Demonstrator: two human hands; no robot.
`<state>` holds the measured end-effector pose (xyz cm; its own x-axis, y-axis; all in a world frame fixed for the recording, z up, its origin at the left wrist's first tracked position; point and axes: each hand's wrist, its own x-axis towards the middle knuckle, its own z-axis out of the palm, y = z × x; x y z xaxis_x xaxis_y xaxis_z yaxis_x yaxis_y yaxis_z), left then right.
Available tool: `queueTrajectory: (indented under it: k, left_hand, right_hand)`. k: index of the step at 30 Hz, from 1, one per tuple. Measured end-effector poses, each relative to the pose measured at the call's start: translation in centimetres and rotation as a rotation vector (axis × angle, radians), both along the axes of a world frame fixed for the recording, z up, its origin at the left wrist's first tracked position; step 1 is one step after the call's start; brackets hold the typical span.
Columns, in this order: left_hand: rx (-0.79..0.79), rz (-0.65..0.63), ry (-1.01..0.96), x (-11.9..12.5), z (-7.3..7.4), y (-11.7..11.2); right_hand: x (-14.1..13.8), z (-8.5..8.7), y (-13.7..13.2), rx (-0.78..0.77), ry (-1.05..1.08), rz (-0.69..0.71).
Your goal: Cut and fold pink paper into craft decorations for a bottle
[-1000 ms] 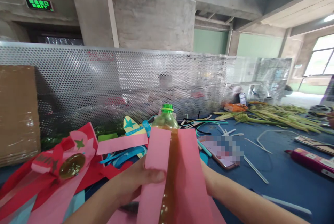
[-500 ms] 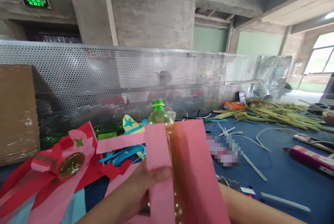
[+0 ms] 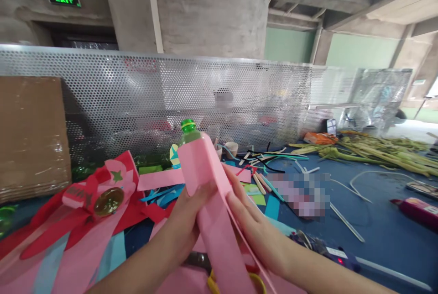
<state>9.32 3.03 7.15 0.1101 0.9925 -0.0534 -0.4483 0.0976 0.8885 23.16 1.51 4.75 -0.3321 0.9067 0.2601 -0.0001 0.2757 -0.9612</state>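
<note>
Left hand has the pink sheet clamped against the bottle, pretty sure, fingers hidden; right hand lies flat right of the bottle, likely so the sheet won't spring open.

My two bare forearms slant in from the bottom corners and converge, so my hands face each other, close together but apart. My left hand is curled in a grip, its thumb lying across the near side, its other fingers mostly hidden. My right hand is held flatter, its visible fingers nearly straight, close together and slanting up and leftward.
</note>
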Motion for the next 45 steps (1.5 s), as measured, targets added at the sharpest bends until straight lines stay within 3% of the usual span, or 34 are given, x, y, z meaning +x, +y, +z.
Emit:
queueTrajectory:
  k: [7, 15, 18, 21, 26, 30, 38, 45]
  left_hand:
    - [0.123, 0.077, -0.009, 0.0, -0.8, 0.3]
    - [0.296, 0.173, 0.133, -0.1, -1.9, 1.3]
    - [0.325, 0.288, 0.170, -0.2, -1.8, 1.6]
    - [0.307, 0.355, 0.137, 0.0, -1.6, 1.5]
    - [0.259, 0.325, -0.006, 0.3, -1.7, 0.7]
    - [0.203, 0.342, -0.088, 0.4, -2.0, 0.3]
    - [0.115, 0.245, -0.174, 0.2, -3.1, 1.0]
    - [0.121, 0.063, -0.210, -0.3, -2.3, 1.3]
  right_hand:
    - [-0.1, -0.7, -0.4, 0.073, -0.188, -0.044]
    - [0.3, -0.7, 0.5, 0.134, -0.301, -0.002]
    - [0.1, -1.7, 0.7, 0.246, -0.373, -0.019]
    - [-0.3, -2.8, 0.6, 0.449, -0.511, -0.121]
    - [-0.9, -2.8, 0.1, 0.666, -0.643, -0.223]
    - [-0.8, -2.0, -0.2, 0.744, -0.719, -0.226]
    - [-0.6, -1.7, 0.6, 0.622, -0.765, -0.188]
    - [0.2, -1.2, 1.0, 0.595, -0.736, -0.159]
